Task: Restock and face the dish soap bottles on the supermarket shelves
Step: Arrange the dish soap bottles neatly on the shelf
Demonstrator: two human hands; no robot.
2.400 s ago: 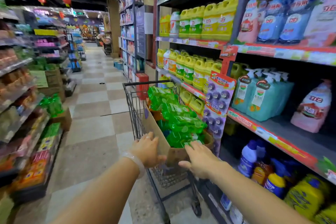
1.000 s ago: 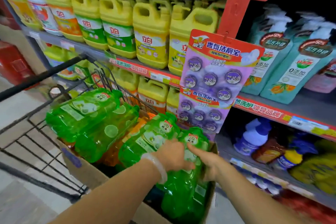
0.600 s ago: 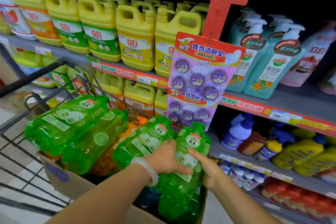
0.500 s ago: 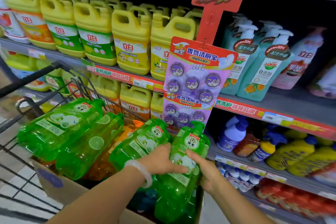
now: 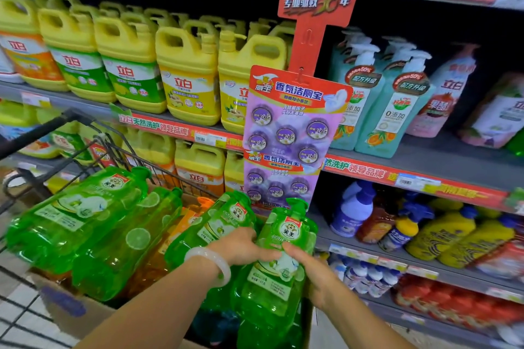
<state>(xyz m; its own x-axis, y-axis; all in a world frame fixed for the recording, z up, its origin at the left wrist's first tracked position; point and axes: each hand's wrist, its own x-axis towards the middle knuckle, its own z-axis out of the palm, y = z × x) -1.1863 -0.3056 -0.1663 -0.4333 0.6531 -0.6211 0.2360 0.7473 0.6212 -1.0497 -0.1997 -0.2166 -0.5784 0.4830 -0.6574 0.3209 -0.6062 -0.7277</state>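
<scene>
So we've got both hands on one translucent green plastic dish soap bottle with a pump top (image 5: pixel 279 261). It's standing upright at the near right end of the brown cardboard box (image 5: pixel 85 310) that sits in the black wire shopping cart (image 5: pixel 31 133). The left hand (image 5: pixel 241 246) wraps its left shoulder, with a pale bangle on that wrist, and the right hand (image 5: pixel 314 272) cups the right side with the thumb across the label. So the grip is closed on the bottle from both sides, and it looks partly lifted out of the box, though we can't tell if the base is free.

Just left of the grip, more green dish soap bottles (image 5: pixel 93 224) lie on their sides in the box, with an orange one (image 5: pixel 175 232) tucked between them.

Right behind the grip hangs a purple card of toilet freshener discs (image 5: pixel 289 133) on a red strip. Further back left are the yellow jug-shaped detergent bottles with handles (image 5: pixel 187 73), and back right the teal pump bottles (image 5: pixel 377 102) with open grey shelf (image 5: pixel 442 156) beside them.

We'd call this the pick-up step of restocking. Next we need to lift it clear, dodge that hanging card, find its slot and set it label-forward. We can't see a matching green row here.
</scene>
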